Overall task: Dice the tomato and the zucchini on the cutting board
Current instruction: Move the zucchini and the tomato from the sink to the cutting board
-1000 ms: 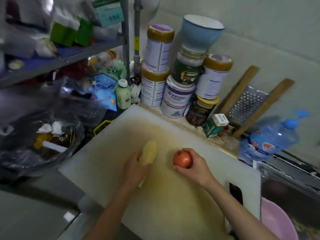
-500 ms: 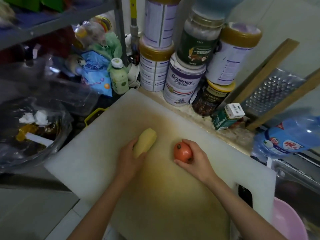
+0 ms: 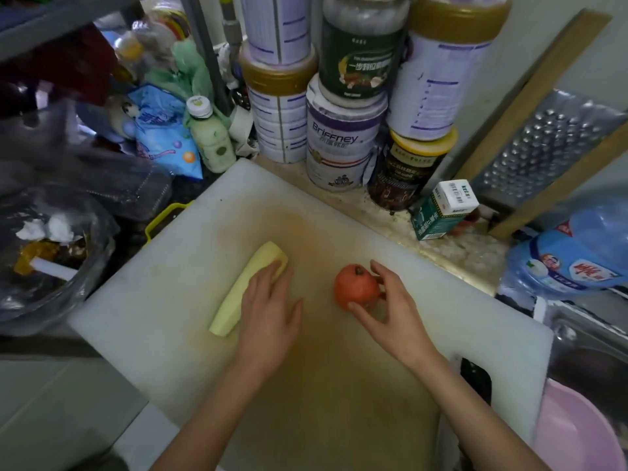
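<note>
A peeled, pale yellow zucchini (image 3: 238, 294) lies at a slant on the left half of the white, yellow-stained cutting board (image 3: 153, 300). My left hand (image 3: 268, 311) rests on its far end with the fingers fairly straight, covering part of it. To the right, a red tomato (image 3: 355, 287) sits on the board. My right hand (image 3: 394, 311) holds it, thumb at the near side and fingers curled round the far side. No knife is in view.
Stacked tins and jars (image 3: 339, 130) crowd the board's far edge, with a small green box (image 3: 441, 212) and a metal grater (image 3: 550, 144) to their right. A blue bottle (image 3: 571, 253) and a pink basin (image 3: 574, 433) are at right. A bin bag (image 3: 51, 249) sits at left.
The view has come closer and lower. My left hand has loosened from gripping the zucchini to lying on it; more of the zucchini shows. The right hand stays on the tomato.
</note>
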Available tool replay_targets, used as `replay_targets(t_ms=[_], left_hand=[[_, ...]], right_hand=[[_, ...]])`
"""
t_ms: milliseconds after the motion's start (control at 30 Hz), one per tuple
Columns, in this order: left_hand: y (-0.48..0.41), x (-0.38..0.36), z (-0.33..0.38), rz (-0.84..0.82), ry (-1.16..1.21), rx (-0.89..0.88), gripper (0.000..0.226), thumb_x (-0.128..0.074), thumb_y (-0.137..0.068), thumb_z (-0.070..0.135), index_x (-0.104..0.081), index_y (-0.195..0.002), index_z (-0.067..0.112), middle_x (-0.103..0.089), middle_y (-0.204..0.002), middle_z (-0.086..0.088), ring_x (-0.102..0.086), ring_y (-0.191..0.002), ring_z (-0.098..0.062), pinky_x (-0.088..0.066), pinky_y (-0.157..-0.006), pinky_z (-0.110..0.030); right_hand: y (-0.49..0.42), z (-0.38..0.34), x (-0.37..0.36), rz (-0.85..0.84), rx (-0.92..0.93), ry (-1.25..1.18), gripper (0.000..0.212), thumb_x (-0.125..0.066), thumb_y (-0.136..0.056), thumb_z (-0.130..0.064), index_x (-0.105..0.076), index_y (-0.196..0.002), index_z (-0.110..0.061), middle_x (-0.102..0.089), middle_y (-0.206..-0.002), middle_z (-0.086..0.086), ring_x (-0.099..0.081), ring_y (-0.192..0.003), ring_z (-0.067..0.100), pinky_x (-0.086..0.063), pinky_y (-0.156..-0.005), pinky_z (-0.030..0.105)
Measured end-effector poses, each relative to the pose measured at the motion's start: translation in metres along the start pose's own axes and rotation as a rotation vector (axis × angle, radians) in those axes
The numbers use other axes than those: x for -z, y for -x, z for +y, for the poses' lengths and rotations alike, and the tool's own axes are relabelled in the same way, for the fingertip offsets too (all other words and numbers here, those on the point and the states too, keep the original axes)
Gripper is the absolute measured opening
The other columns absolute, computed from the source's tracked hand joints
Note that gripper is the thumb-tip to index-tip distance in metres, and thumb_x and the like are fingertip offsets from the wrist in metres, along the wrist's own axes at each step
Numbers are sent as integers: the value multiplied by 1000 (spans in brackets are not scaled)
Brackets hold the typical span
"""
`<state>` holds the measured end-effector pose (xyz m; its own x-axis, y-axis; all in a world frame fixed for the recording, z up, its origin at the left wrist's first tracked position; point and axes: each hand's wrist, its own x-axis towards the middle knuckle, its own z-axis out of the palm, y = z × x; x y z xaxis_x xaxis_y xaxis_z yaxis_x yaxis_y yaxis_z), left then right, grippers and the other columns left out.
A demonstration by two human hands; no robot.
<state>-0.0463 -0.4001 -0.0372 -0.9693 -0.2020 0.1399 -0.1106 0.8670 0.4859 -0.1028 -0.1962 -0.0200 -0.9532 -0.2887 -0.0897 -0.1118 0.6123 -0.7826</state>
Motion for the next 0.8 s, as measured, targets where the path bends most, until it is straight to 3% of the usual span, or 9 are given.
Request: replay_targets(t_ms=[100, 200, 300, 400, 467, 600, 800], left_hand=[[-1, -8, 16, -10, -71, -40, 62, -82, -73, 16, -59, -129, 5, -54, -134, -21, -52, -122, -41, -43, -101, -50], [-1, -12, 16, -14, -151, -23, 69, -86, -64, 13, -59, -127, 0, -55, -131, -27, -56, -117, -45, -46, -95, -55], [2, -5, 0, 33, -190, 24, 75, -81, -69, 9, -49, -136, -2, -48, -137, -29, -49, -124, -46, -42, -100, -54], [3, 4, -21, 47, -202, 57, 71, -73, -80, 11, -41, -143, -1, -44, -142, -25, -44, -127, -41, -41, -102, -51], [5, 6, -33, 15, -196, 68, 69, -72, -82, 12, -42, -143, 0, -49, -137, -23, -50, -121, -41, -47, -95, -50], [0, 9, -52, -10, -143, -1, 70, -74, -75, -2, -49, -139, 1, -58, -128, -20, -57, -110, -38, -54, -83, -47], [-46, 10, -80, -72, -9, -94, 64, -69, -83, -4, -48, -143, 8, -55, -135, -20, -55, -117, -40, -53, -89, -52]], right_hand=[[5, 3, 6, 39, 16, -2, 63, -71, -84, -27, -41, -139, -17, -47, -134, -3, -52, -112, 9, -47, -99, 34], [15, 5, 9, 60, 24, 22, 57, -69, -86, -25, -44, -137, -16, -51, -131, -2, -52, -109, 6, -48, -97, 31], [21, 0, 8, 26, 44, 16, 60, -68, -86, -21, -41, -139, -15, -49, -134, -2, -48, -117, 9, -42, -103, 32], [19, -6, 5, -5, 48, 53, 70, -69, -86, -23, -32, -145, -16, -40, -141, 1, -42, -126, 13, -27, -105, 16], [15, -10, 1, -4, 14, 79, 78, -70, -85, -27, -25, -147, -16, -32, -146, 4, -38, -130, 17, -23, -103, 15], [5, -16, -13, 31, -18, 133, 80, -72, -83, -32, -27, -148, -20, -33, -147, 3, -41, -127, 22, -30, -104, 24], [-4, -25, -28, 153, -41, 171, 70, -78, -76, -23, -43, -137, -20, -47, -138, 0, -47, -121, 23, -33, -99, 23]])
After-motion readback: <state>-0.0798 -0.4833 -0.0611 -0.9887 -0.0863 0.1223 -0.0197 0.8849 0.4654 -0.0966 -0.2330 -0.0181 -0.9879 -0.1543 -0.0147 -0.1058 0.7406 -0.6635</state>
